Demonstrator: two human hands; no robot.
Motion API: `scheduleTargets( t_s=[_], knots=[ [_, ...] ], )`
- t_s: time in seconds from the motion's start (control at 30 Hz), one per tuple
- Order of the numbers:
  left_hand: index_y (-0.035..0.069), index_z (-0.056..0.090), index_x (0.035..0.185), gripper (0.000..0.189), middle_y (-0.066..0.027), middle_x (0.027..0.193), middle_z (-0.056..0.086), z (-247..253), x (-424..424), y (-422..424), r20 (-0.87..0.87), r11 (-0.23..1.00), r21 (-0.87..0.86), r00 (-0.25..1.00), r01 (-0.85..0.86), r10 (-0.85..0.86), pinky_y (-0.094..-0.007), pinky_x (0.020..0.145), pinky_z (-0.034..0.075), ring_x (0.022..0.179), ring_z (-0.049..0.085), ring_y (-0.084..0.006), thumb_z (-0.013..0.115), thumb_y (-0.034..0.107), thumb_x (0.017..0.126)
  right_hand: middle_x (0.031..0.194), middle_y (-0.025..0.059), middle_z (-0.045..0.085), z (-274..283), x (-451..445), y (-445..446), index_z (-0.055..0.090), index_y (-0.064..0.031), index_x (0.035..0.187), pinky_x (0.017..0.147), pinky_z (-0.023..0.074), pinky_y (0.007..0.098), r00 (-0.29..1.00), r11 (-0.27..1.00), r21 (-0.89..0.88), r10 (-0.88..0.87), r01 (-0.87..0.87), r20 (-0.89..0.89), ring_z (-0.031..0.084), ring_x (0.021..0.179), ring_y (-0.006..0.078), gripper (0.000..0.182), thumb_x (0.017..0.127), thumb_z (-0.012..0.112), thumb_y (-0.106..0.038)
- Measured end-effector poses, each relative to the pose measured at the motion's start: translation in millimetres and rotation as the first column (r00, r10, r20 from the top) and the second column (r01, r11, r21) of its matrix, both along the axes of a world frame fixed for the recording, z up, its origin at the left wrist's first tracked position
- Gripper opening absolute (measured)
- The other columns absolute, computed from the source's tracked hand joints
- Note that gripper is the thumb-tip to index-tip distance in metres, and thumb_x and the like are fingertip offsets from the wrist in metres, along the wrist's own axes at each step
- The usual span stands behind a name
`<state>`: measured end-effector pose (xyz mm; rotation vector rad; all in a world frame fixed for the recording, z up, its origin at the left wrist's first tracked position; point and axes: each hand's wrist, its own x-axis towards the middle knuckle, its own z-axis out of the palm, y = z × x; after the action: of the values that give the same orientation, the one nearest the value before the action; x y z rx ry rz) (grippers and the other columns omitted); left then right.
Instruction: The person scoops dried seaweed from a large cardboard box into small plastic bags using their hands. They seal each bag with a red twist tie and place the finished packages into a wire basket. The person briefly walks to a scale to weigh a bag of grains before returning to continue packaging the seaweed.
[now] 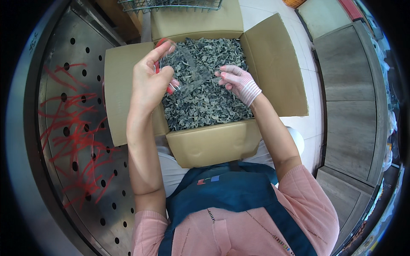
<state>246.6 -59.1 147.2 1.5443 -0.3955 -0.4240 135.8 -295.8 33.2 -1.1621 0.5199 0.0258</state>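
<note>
An open cardboard box (213, 140) in front of me is filled with dark, curled dried pieces (205, 112) that look like wood ear fungus. My bare left hand (152, 75), over the box's left side, grips a clear plastic bag (190, 68) by its red-marked edge. The bag's transparent film spreads rightward above the dried pieces. Over the right half of the box is my right hand (237, 81), in a pink-and-white striped glove. Its fingers are bent together close to the bag's far side; whether they pinch a piece or the film cannot be made out.
The box flaps (275, 67) are folded outward. A perforated metal panel (86, 128) with red scrawls stands along the left. Beyond the box is a wire basket (169, 4). Grey wood-look cabinet panels (349, 96) line the right, past the tiled floor (309, 86).
</note>
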Motion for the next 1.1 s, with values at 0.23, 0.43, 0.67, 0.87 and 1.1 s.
scheduleTargets(
  t_s=[0.23, 0.43, 0.67, 0.87, 1.1],
  knots=[
    [-0.007, 0.047, 0.136, 0.056, -0.0167, 0.130, 0.059, -2, 4, -3, 0.009, 1.000, 0.014, 1.000, -0.003, 0.003, -0.0203, 0.053, 0.050, 0.058, 0.060, -0.0068, 0.047, -0.007, 0.079, 0.106, 0.0124, 0.068, -1, -12, -4, 0.058, -0.0007, 0.122, 0.059, 0.0494, 0.0207, 1.000, 0.978, 0.209, -0.025, 0.020, 0.018, 0.066, 0.079, 0.0144, 0.037, 0.090, 0.068, -0.016],
    [-0.008, 0.042, 0.139, 0.054, -0.0169, 0.133, 0.057, 19, 2, -21, -0.014, 0.996, -0.083, 0.999, 0.027, -0.029, -0.0202, 0.057, 0.052, 0.062, 0.061, -0.0071, 0.049, -0.005, 0.085, 0.138, 0.0135, 0.052, -4, 59, -40, 0.054, -0.0109, 0.133, 0.107, 0.0388, 0.0401, 0.972, 0.221, -0.955, -0.078, -0.198, -0.220, 0.049, 0.128, 0.0287, 0.079, 0.072, 0.071, -0.058],
    [-0.008, 0.041, 0.140, 0.059, -0.0164, 0.132, 0.057, 3, 7, -20, -0.067, 0.996, -0.037, 0.994, 0.080, -0.082, -0.0207, 0.054, 0.051, 0.063, 0.061, -0.0078, 0.050, -0.005, 0.081, 0.143, 0.0162, 0.042, 6, 102, -13, 0.056, -0.0245, 0.133, 0.106, 0.0301, 0.0530, 0.887, -0.080, -0.884, -0.063, -0.461, -0.457, 0.035, 0.135, 0.0365, 0.081, 0.066, 0.065, -0.070],
    [-0.003, 0.051, 0.135, 0.056, -0.0134, 0.122, 0.064, -5, 16, -8, 0.121, 0.976, 0.218, 0.992, -0.006, -0.021, -0.0225, 0.054, 0.050, 0.058, 0.056, -0.0048, 0.047, -0.006, 0.079, 0.128, 0.0172, 0.048, 6, 79, 12, 0.063, -0.0158, 0.119, 0.097, 0.0416, 0.0491, 0.903, -0.150, -0.900, 0.072, -0.409, -0.423, 0.048, 0.119, 0.0346, 0.069, 0.066, 0.069, -0.059],
    [0.000, 0.061, 0.125, 0.050, -0.0141, 0.114, 0.069, 2, 28, 5, 0.594, 0.903, 0.417, 0.783, -0.104, -0.184, -0.0255, 0.057, 0.051, 0.062, 0.062, -0.0118, 0.045, -0.009, 0.078, 0.129, 0.0165, 0.047, 4, 66, 23, 0.061, -0.0194, 0.123, 0.094, 0.0434, 0.0502, 0.897, -0.187, -0.885, 0.040, -0.426, -0.440, 0.051, 0.115, 0.0363, 0.071, 0.066, 0.069, -0.060]
  ],
)
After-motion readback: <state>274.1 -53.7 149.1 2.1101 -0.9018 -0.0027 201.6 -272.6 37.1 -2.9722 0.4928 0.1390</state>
